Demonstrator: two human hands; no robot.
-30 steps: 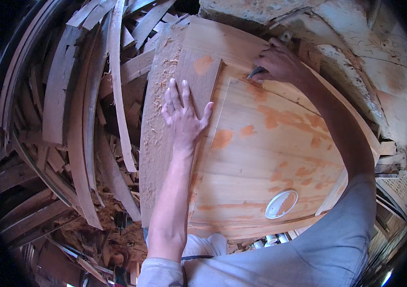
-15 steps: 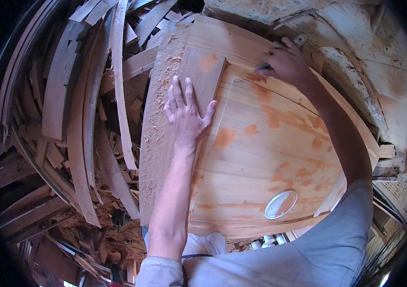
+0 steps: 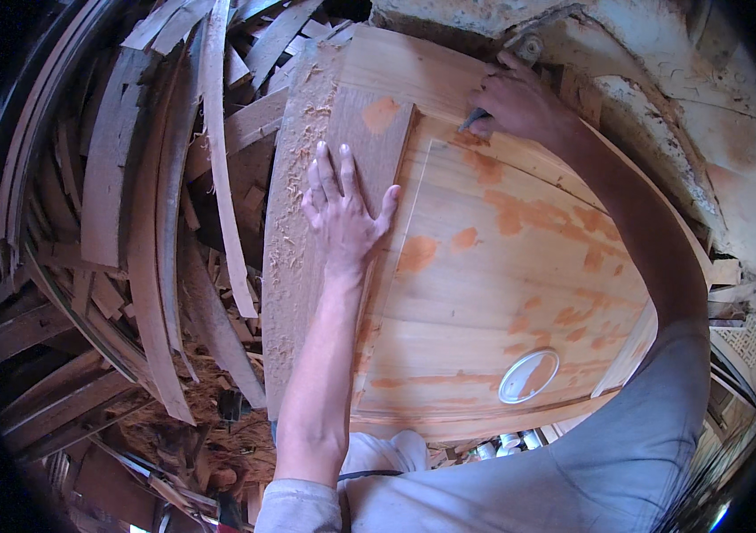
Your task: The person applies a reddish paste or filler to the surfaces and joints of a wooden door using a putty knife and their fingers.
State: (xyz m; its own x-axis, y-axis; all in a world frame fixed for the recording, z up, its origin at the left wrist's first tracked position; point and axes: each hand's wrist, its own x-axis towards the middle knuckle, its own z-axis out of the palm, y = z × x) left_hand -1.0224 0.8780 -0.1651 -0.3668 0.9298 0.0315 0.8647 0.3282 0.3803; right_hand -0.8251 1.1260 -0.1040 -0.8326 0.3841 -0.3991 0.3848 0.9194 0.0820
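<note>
A wooden door panel [image 3: 449, 306] lies in front of me, marked with several orange filler patches [image 3: 520, 213]. My left hand [image 3: 345, 222] rests flat on the frame board at the panel's left side, fingers spread. At the far side my right hand [image 3: 518, 105] is closed around a putty knife [image 3: 474, 117]. The blade points left and down at an orange smear by the groove of the far frame; the handle end sticks out beyond my fingers. A round white lid [image 3: 529, 376] with orange filler on it lies on the near right of the panel.
Curved wood offcuts [image 3: 143, 204] are heaped on the left. Wood shavings [image 3: 294, 186] cover the board along the panel's left edge. A pale, rough slab [image 3: 662, 151] borders the far right. Small white containers [image 3: 509, 440] show beyond the near edge.
My right hand has shifted slightly left and away with the putty knife, its blade still near the far groove. My left hand stays in place on the frame board.
</note>
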